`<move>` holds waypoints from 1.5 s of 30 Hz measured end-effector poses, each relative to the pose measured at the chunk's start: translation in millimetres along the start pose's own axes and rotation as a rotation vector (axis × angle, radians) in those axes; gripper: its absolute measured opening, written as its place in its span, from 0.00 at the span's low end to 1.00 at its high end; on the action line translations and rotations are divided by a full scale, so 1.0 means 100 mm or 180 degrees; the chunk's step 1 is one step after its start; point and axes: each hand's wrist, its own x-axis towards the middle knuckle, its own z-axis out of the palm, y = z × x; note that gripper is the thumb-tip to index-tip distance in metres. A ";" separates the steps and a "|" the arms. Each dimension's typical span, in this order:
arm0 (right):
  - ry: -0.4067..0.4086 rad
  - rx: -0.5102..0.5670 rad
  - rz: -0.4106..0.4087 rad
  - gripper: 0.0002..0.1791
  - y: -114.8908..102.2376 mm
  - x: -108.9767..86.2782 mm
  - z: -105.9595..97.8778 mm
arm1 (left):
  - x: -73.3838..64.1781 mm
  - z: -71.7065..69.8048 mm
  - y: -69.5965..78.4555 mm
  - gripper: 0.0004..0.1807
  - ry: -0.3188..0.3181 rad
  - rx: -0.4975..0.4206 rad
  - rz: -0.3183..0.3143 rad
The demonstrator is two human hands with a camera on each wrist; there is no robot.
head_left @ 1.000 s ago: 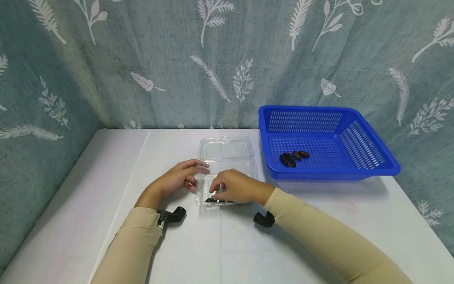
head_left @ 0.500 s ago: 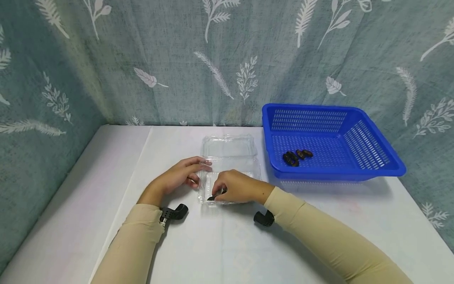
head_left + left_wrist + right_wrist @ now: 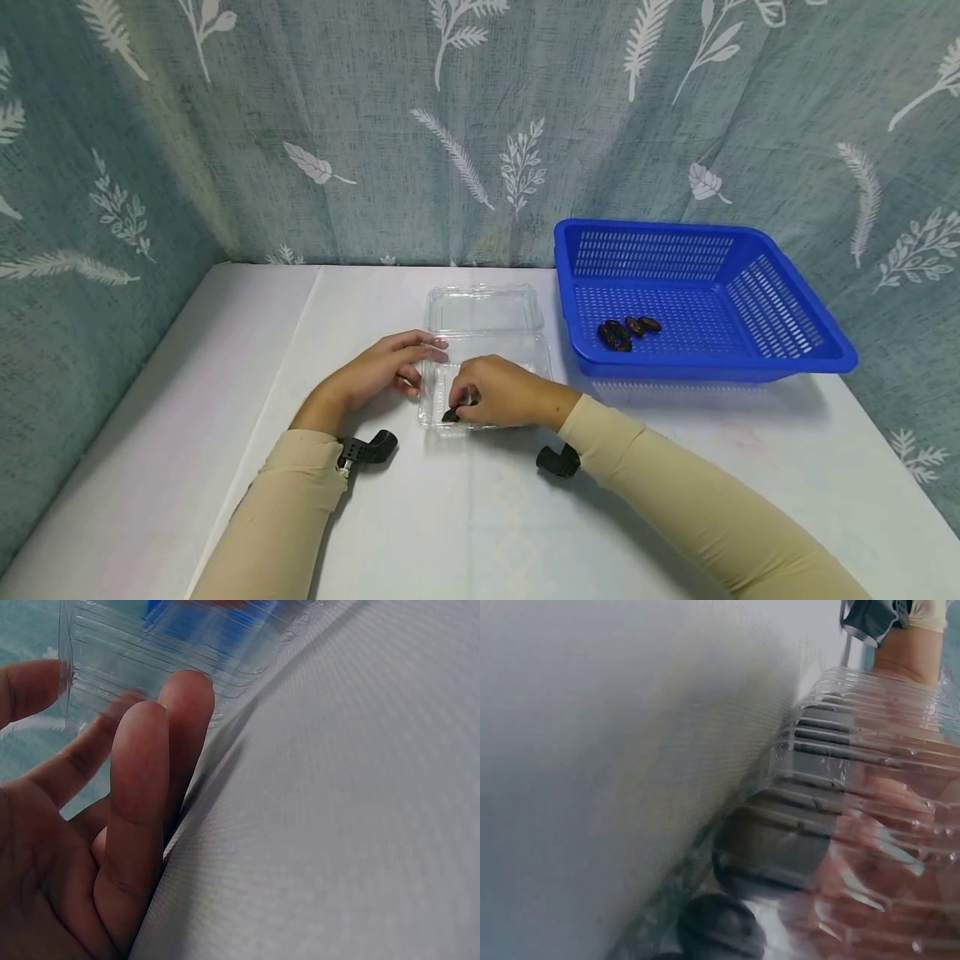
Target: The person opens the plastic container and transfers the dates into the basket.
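By the right hand [image 3: 498, 392], a dark oval date [image 3: 451, 414] is pinched inside the clear plastic hinged box [image 3: 495, 343]; box's left side is touched by the left hand [image 3: 375, 367], fingers loosely extended.

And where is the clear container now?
In the head view, the clear container lies open near the middle, left of the blue basket, the left hand at its left side and the right hand over it.

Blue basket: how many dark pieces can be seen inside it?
5 dark pieces seem visible in the blue basket: three bunched at the near left, two just right of them. The bunch overlaps, so another may be hidden.
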 end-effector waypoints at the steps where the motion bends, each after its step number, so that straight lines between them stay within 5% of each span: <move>1: 0.0048 -0.0013 -0.0005 0.05 0.00 -0.01 -0.01 | 0.00 0.00 0.00 0.22 -0.0005 -0.0001 -0.0002; 15: 0.1096 -0.0146 -0.0054 0.06 0.02 -0.30 -0.58 | 0.03 -0.02 0.00 0.23 -0.0053 0.0019 -0.0003; 26: 0.1709 -0.0312 0.0458 0.07 0.37 -0.80 -1.08 | 0.04 -0.03 0.01 0.23 -0.0044 0.0039 0.0041; 45: 0.1296 -0.0600 0.1755 0.13 1.26 -1.52 -1.40 | 0.02 0.00 0.04 0.22 -0.0054 0.0071 0.0001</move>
